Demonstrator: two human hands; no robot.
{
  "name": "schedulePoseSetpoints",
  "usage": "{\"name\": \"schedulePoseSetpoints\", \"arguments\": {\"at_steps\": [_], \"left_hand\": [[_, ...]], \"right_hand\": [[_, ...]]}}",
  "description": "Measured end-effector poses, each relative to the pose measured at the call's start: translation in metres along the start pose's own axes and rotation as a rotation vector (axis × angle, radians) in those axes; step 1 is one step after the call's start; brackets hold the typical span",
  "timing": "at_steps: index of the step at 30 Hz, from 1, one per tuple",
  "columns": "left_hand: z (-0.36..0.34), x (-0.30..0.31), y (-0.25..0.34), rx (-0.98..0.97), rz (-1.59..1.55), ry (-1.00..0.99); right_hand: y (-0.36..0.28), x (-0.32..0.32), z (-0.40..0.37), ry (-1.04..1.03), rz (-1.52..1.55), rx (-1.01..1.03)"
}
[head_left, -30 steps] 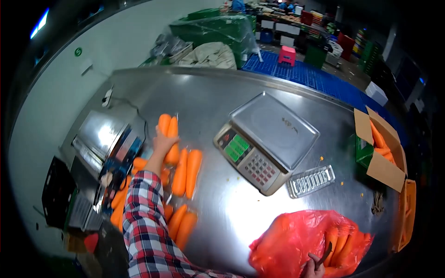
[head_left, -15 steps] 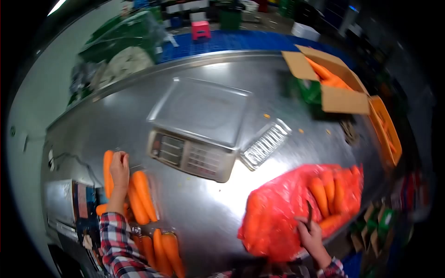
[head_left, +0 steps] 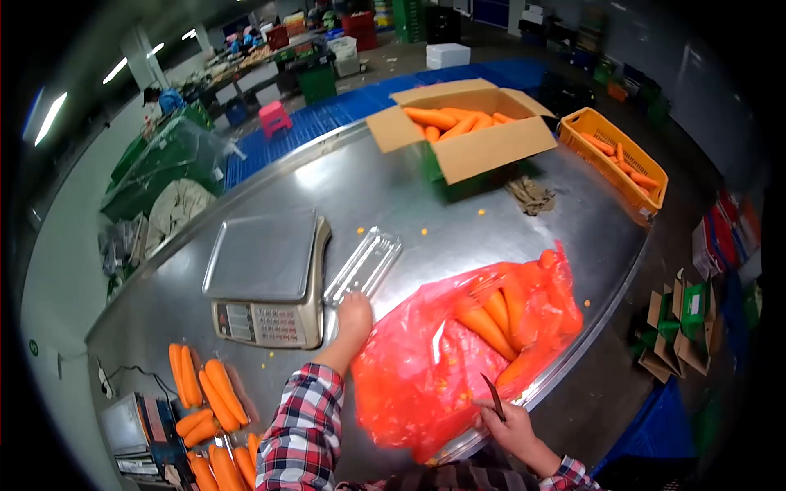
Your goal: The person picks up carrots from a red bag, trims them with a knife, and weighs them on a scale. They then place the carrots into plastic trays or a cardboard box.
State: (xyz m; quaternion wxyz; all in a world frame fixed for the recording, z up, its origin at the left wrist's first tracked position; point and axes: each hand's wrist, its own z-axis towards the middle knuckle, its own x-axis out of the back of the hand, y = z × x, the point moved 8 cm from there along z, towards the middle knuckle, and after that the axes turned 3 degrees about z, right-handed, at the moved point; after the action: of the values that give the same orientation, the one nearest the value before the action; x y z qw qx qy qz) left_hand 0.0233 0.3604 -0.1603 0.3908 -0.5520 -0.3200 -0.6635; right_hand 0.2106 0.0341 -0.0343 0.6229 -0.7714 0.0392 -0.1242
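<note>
Red plastic bag (head_left: 409, 360) and the carrots (head_left: 485, 323) inside it filled the table's near right part, reaching close to the rim of the steel table (head_left: 327, 192). The left hand (head_left: 354, 317) was at the near end of the clear tray (head_left: 370, 260), between scale (head_left: 264, 255) and bag; its fingers were bent, but whether they gripped the tray could not be told. The right hand (head_left: 509, 431) had its fingers closed round a dark pointed tool (head_left: 494, 396), its tip over the bag's near side. A strip of steel dotted with orange bits separated the tray from the cardboard box (head_left: 501, 153), and another stretch lay between the scale and the carrot packs (head_left: 219, 397) at far left.
</note>
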Motion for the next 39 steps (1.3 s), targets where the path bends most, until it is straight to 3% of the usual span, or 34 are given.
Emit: {"name": "schedulePoseSetpoints", "arguments": {"at_steps": [5, 8, 14, 18, 20, 23, 25, 27, 28, 29, 31, 33, 35, 38, 39], "left_hand": [[-0.014, 0.045, 0.01, -0.093, 0.07, -0.063], [-0.016, 0.036, 0.005, -0.1, 0.094, -0.087], [-0.028, 0.082, 0.004, -0.133, -0.064, 0.18], [-0.102, 0.158, 0.005, -0.019, -0.226, 0.426], [-0.161, 0.171, -0.001, 0.082, -0.237, 0.466], [-0.258, 0.163, -0.007, 0.229, -0.2, 0.441], [-0.303, 0.148, -0.004, 0.289, -0.061, 0.052], [-0.326, 0.165, 0.013, 0.31, 0.086, 0.007], [-0.325, 0.176, 0.021, 0.337, 0.002, 0.095], [-0.321, 0.19, 0.024, 0.369, -0.075, 0.195], [-0.285, 0.231, 0.066, 0.296, -0.279, 0.387], [-0.246, 0.244, 0.131, -0.091, -0.482, 0.394], [-0.195, 0.247, 0.203, -0.37, -0.477, 0.127], [-0.174, 0.169, 0.176, -0.172, -0.16, -0.108], [-0.169, 0.144, 0.154, -0.076, -0.072, -0.344]], "right_hand": [[0.041, 0.034, -0.015, 0.042, 0.042, -0.024], [0.034, 0.04, -0.012, 0.03, 0.077, 0.013], [0.018, 0.051, -0.008, 0.004, 0.045, 0.009], [0.037, 0.052, -0.002, -0.053, 0.048, -0.059], [-0.005, 0.05, 0.006, -0.099, -0.024, 0.078], [0.003, 0.054, 0.028, -0.114, -0.106, 0.162], [-0.002, 0.067, 0.041, -0.046, -0.172, 0.236], [-0.015, 0.081, 0.046, -0.012, -0.133, 0.229], [-0.023, 0.086, 0.049, -0.041, -0.19, 0.127], [-0.022, 0.088, 0.053, -0.053, -0.131, 0.196], [-0.024, 0.082, 0.055, -0.076, -0.336, 0.355], [-0.012, 0.071, 0.052, -0.134, -0.454, 0.388], [0.009, 0.062, 0.049, -0.2, -0.549, 0.363], [0.032, 0.062, 0.035, -0.289, -0.644, 0.28], [0.028, 0.067, 0.025, -0.278, -0.589, 0.261]]}}
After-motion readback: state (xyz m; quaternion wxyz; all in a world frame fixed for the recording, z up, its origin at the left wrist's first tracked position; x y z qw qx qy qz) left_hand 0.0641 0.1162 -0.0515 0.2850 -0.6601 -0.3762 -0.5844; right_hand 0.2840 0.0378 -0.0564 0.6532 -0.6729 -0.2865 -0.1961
